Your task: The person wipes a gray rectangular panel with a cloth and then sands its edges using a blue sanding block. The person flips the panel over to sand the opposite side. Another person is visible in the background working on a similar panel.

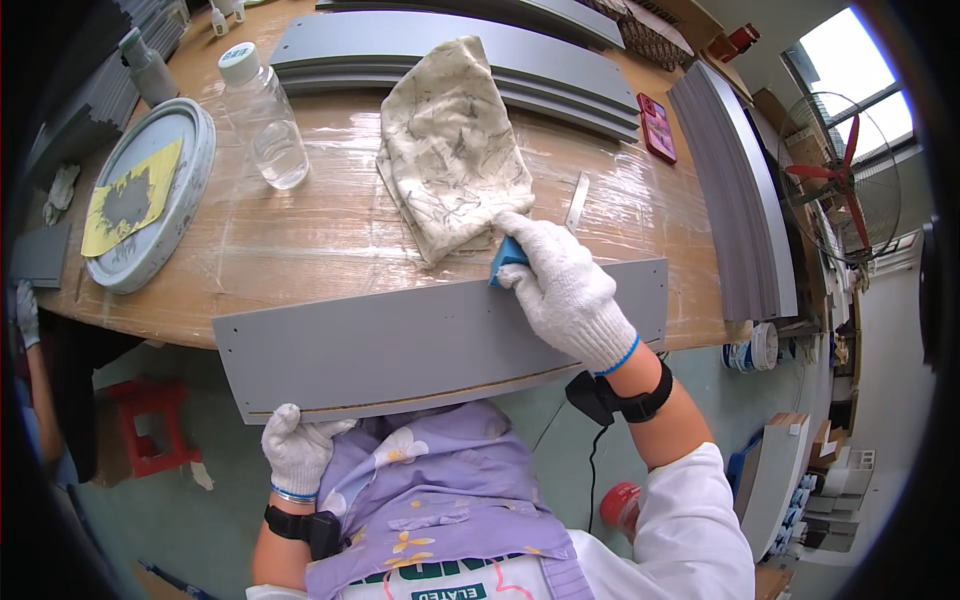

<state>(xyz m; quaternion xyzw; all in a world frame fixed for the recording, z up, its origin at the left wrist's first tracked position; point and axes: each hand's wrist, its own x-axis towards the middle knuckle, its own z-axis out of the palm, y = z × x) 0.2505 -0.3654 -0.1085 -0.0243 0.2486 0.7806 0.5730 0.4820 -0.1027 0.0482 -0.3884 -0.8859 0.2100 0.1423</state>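
Observation:
A long grey panel (420,345) lies across the near edge of the table, jutting out toward me. It has small holes near its ends and a brown groove along its near edge. My left hand (297,450), in a white knit glove, is closed on the panel's near left corner, thumb on top. My right hand (568,290), gloved too, grips a small blue block (508,258) over the panel's far edge, right of the middle. Just beyond that hand lies a stained cream cloth (455,150). A thin flat metal blade (577,203) rests right of the cloth.
Grey panels (450,75) are stacked at the back, more (735,190) at the right. A clear bottle (265,120) and a round lid (200,190) with a yellow sheet (130,200) stand left. A red phone (656,128) lies far right. Another person's gloved hand (27,313) shows far left.

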